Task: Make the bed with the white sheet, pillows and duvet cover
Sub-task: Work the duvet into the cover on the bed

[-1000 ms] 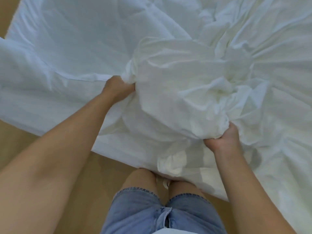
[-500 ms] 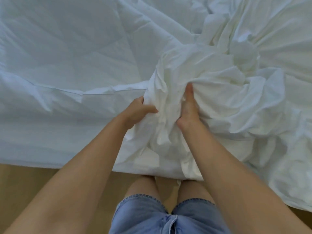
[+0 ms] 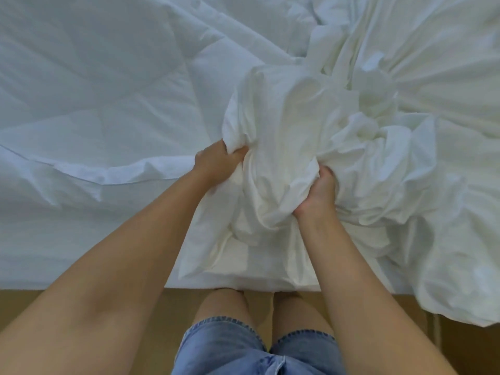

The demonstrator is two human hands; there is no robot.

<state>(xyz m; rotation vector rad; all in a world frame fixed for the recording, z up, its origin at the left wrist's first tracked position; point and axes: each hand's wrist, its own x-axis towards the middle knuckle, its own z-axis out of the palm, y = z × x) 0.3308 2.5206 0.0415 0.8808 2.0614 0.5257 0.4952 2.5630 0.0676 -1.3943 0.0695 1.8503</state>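
Here, duvet cover (image 3: 284, 125) between both grips.

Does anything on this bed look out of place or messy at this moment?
Yes: a bunched white cloth is heaped near the bed edge, gripped by the left hand and right hand. To its right it hangs crumpled over the edge toward the floor.
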